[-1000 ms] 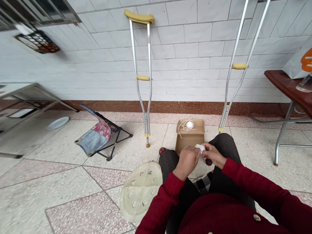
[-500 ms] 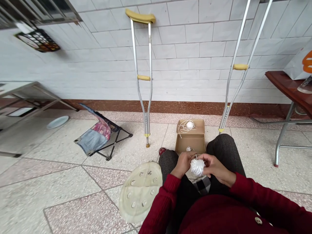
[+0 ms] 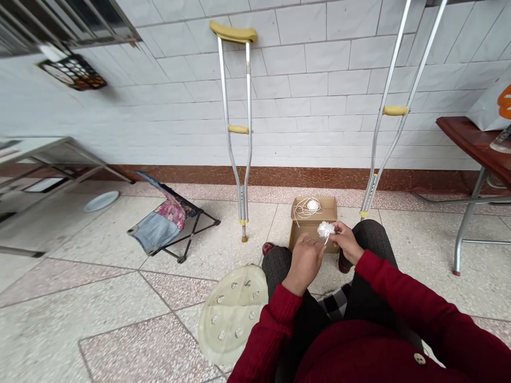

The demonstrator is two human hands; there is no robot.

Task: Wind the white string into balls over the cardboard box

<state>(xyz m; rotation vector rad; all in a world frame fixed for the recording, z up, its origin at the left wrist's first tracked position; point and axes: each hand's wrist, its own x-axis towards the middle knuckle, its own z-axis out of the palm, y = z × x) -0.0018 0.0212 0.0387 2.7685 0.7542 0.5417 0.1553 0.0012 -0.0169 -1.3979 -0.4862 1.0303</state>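
My right hand (image 3: 346,243) grips a small ball of shiny white cord (image 3: 326,229) at its right side, fingers bent around its edge. A short white strand hangs from the ball toward the fingertips of my left hand (image 3: 305,261). Those fingers are curled and pinched together at the strand, partly hidden behind the back of the hand. Both hands are above my lap, in front of an open cardboard box (image 3: 294,234) on the floor. Inside the raised lid part lies another white ball (image 3: 313,205) with loose loops of cord (image 3: 302,211).
Crutches (image 3: 244,202) (image 3: 371,191) lean on the tiled wall. A folding stool (image 3: 159,229) and a pale round mat (image 3: 231,319) are at left on the floor, with a plate (image 3: 101,201) farther off. A brown table (image 3: 471,133) stands at right.
Both hands have moved apart a little. The right hand has carried the white ball forward, over the box, while the left hand has turned with its back upward.
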